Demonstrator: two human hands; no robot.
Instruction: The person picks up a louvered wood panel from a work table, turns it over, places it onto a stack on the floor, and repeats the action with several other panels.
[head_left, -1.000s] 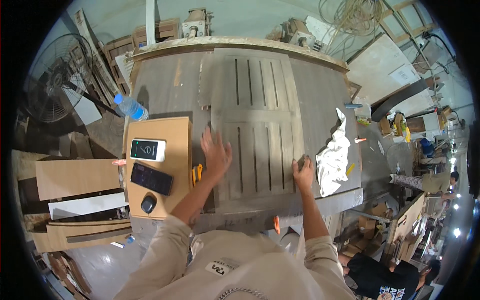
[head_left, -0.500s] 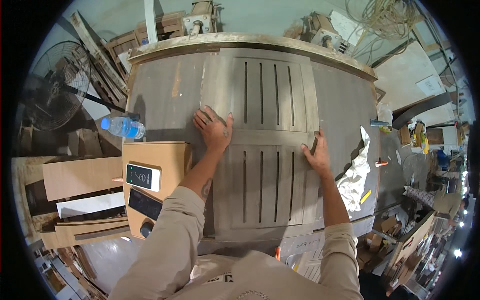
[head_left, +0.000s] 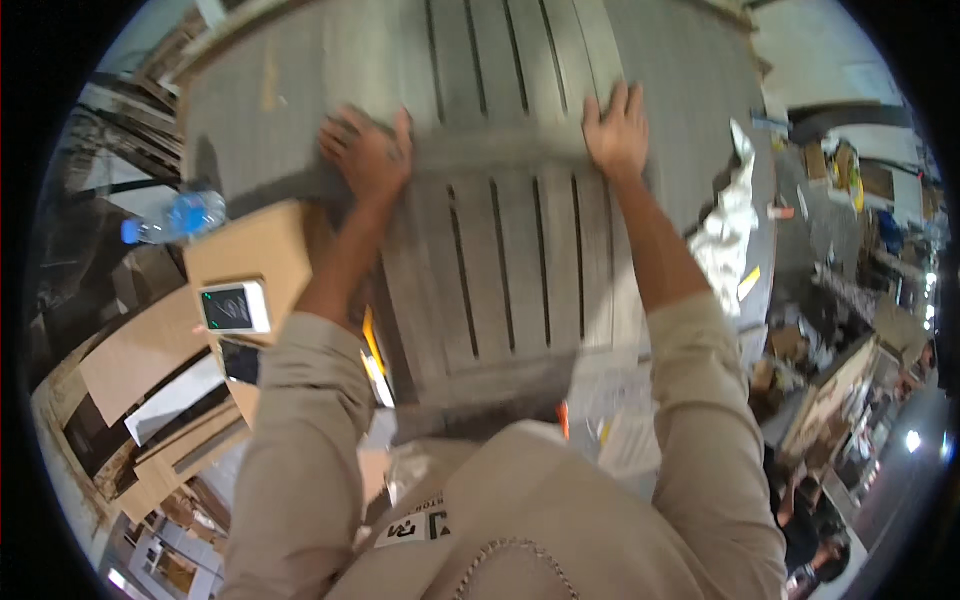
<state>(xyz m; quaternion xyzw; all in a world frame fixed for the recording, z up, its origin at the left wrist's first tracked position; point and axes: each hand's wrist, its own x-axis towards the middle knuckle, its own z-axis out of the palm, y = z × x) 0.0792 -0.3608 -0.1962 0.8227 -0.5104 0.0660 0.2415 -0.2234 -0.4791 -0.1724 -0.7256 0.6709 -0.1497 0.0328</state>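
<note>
A grey-brown slatted wooden panel [head_left: 470, 150], like a cabinet door with long dark slots, lies flat on the workbench [head_left: 690, 80]. My left hand [head_left: 368, 155] rests on the panel's left edge, fingers spread. On the opposite edge lies my right hand [head_left: 617, 130], palm down with the fingers stretched forward. Neither hand grasps anything. The panel's far end runs out of the top of the picture, and motion blurs it slightly.
Left of the panel a cardboard box [head_left: 245, 245] carries a white device with a screen [head_left: 236, 307] and a dark phone [head_left: 240, 360]. A water bottle [head_left: 178, 217] lies beside it. A crumpled white cloth [head_left: 727, 235] is at the right. Another person [head_left: 810, 535] shows at lower right.
My view has tilted and shifted, so the panel's far end left the picture. My right hand has turned flatter, its fingers stretched forward on the panel's edge. My left hand stays spread on the other edge.
</note>
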